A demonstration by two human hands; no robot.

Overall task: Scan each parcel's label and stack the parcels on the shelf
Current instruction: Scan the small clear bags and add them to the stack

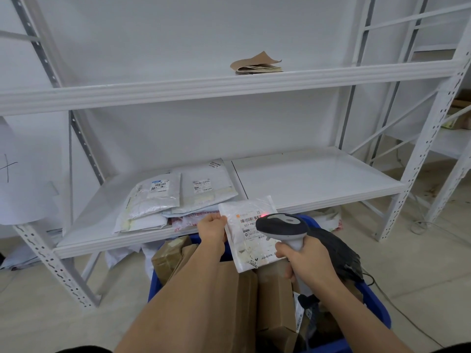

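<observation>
Two hands at work: one holds a parcel (251, 233), the other a scanner (283, 229).

Left hand (212, 229) pinches the white parcel by its left edge, fingers curled on it, above a blue bin (374, 304) of brown packages. Right hand (307, 261) grips the scanner handle, its head over the label (248, 222) with a red spot at the label's top edge. On the lower shelf (305, 179) lies a pile (163, 200) of several flat mailers, perhaps five; brown envelopes (257, 63) sit on the upper shelf.

white parcel (251, 235), blue bin (377, 299), brown boxes (274, 296)
</observation>
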